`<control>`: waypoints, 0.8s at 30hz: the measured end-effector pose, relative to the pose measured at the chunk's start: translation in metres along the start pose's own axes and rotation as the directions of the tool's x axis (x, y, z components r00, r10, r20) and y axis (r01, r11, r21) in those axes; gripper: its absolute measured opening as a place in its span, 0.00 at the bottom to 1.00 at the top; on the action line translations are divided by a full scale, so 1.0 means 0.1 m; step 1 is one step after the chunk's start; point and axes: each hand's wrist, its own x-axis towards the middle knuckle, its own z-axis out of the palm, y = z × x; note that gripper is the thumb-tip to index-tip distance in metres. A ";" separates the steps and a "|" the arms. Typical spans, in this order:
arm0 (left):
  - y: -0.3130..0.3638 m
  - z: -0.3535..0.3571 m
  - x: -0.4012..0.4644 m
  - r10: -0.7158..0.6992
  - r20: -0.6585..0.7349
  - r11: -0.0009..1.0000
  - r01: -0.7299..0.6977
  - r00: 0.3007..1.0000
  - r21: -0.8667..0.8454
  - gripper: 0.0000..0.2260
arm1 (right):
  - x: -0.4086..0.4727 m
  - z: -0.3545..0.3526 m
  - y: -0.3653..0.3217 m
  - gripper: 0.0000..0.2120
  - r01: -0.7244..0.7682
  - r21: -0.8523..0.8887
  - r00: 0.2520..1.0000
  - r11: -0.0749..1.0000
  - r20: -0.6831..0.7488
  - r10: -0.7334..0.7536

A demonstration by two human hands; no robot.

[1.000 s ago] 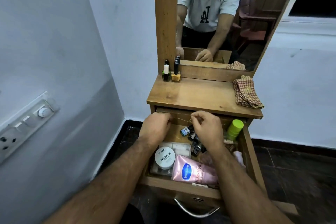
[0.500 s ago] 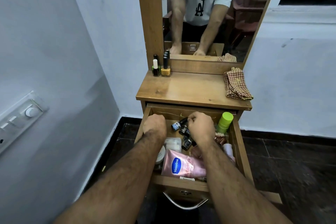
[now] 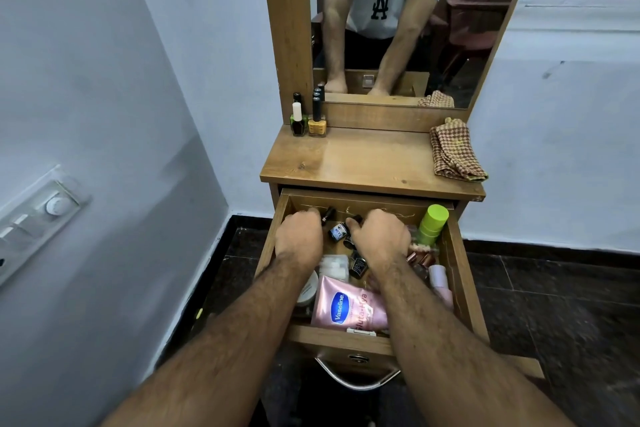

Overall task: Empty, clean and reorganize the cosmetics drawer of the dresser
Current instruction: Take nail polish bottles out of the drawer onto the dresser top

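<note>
The wooden drawer (image 3: pixel 460 274) stands pulled out under the dresser top (image 3: pixel 367 159). Both hands are inside it at the back. My left hand (image 3: pixel 299 239) is closed around a small dark bottle whose black cap sticks out past the fingers. My right hand (image 3: pixel 379 237) is closed on another small black-capped bottle. Between the hands lies a tiny blue Nivea jar (image 3: pixel 337 231). A pink Vaseline tube (image 3: pixel 346 307) lies at the drawer's front, a green bottle (image 3: pixel 432 224) stands at the back right, and a white nail polish remover jar (image 3: pixel 307 291) is half hidden under my left forearm.
Several nail polish bottles, a yellow one (image 3: pixel 317 123) in front, stand at the back left of the dresser top. A checked cloth (image 3: pixel 453 151) lies on its right side. The mirror (image 3: pixel 398 21) rises behind. A wall with a switch panel (image 3: pixel 38 218) is close on the left.
The camera has come closer and tilted down. Both hands have reached further back in the drawer and closed on small bottles.
</note>
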 end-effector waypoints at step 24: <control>-0.20 -0.12 -0.07 -0.124 -0.220 0.887 0.009 0.968 -0.462 0.11 | -0.14 0.15 -0.32 0.13 0.302 -0.232 0.952 0.925 0.120 -0.280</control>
